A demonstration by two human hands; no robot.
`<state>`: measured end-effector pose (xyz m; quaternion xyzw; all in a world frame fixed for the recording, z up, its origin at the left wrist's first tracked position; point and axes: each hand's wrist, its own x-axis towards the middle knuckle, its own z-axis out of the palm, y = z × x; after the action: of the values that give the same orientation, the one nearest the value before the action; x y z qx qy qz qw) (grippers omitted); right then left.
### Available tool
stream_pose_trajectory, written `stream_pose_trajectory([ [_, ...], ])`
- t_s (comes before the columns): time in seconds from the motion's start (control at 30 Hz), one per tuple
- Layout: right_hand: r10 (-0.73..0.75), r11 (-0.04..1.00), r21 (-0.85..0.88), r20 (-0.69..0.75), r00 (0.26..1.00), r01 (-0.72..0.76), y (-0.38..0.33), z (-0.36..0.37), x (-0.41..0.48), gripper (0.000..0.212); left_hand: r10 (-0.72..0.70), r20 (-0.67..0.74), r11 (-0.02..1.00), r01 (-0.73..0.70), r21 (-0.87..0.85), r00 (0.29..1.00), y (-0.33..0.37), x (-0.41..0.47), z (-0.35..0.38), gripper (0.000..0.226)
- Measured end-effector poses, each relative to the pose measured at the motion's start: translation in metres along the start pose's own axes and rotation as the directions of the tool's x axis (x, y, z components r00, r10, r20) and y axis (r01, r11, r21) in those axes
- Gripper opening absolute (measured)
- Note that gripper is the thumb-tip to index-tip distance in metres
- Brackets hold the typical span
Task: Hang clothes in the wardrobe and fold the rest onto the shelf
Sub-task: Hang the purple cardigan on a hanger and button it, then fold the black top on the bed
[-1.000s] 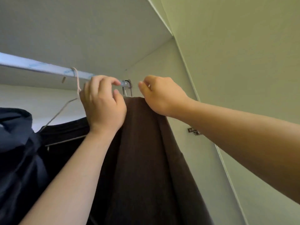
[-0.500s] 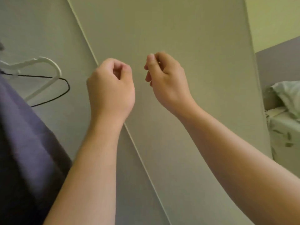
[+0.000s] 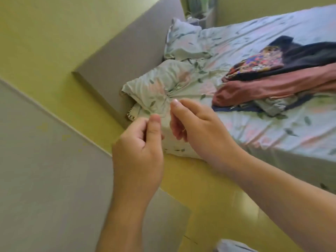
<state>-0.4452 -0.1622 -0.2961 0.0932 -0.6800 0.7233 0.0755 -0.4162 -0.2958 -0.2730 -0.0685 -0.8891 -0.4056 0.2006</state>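
Several garments lie heaped on a bed [image 3: 272, 142] made up with a pale, leaf-printed sheet, at the right of the head view. Lowest in view, a long rose-pink cloth garment [image 3: 269, 86] stretches lengthwise from the middle of the mattress toward the right edge of the picture. A dark navy garment [image 3: 309, 55] and a multicoloured patterned fabric [image 3: 258, 60] rest above it, and a small pale blue bundle [image 3: 272, 106] sits just beside its near edge.

The person's two bare hands are raised in front of a crumpled leaf-printed pillow [image 3: 163, 84] and touch none of the clothes. The left hand [image 3: 138, 148] has its fingers curled tight, thumb against forefinger, holding nothing. The right hand [image 3: 198, 128] has its fingers loosely bent, a gap showing below the thumb, also empty.

Behind the pillow stands a grey headboard [image 3: 127, 44], with a pale grey panel [image 3: 45, 160] at lower left.
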Motion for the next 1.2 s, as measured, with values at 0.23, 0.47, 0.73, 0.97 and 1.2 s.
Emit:
stream_pose_trajectory([
  [0.23,0.299,0.932,-0.108,-0.309,0.903,-0.345,-0.052,-0.105,0.009,0.043,-0.077,0.51,0.971,0.18,-0.156,0.857,0.077,0.065,0.067,0.048],
  [0.47,0.437,0.827,-0.153,-0.429,0.791,-0.54,-0.087,-0.126,0.018,0.044,-0.089,0.703,0.985,0.169,-0.045,0.706,0.096,0.093,0.063,0.049],
  [0.73,0.44,0.795,-0.148,-0.527,0.727,-0.589,-0.091,-0.103,0.04,0.041,-0.153,0.748,0.976,0.219,0.011,0.645,0.08,0.133,0.092,0.046],
  [0.97,0.496,0.742,-0.053,-0.628,0.6,-0.668,-0.083,-0.141,0.033,0.041,-0.282,0.783,0.954,0.249,0.168,0.554,0.069,0.145,0.15,0.046],
  [1.2,0.528,0.676,-0.063,-0.652,0.543,-0.734,-0.064,-0.208,0.049,0.042,-0.279,0.823,0.96,0.15,0.235,0.494,0.078,0.183,0.221,0.045],
])
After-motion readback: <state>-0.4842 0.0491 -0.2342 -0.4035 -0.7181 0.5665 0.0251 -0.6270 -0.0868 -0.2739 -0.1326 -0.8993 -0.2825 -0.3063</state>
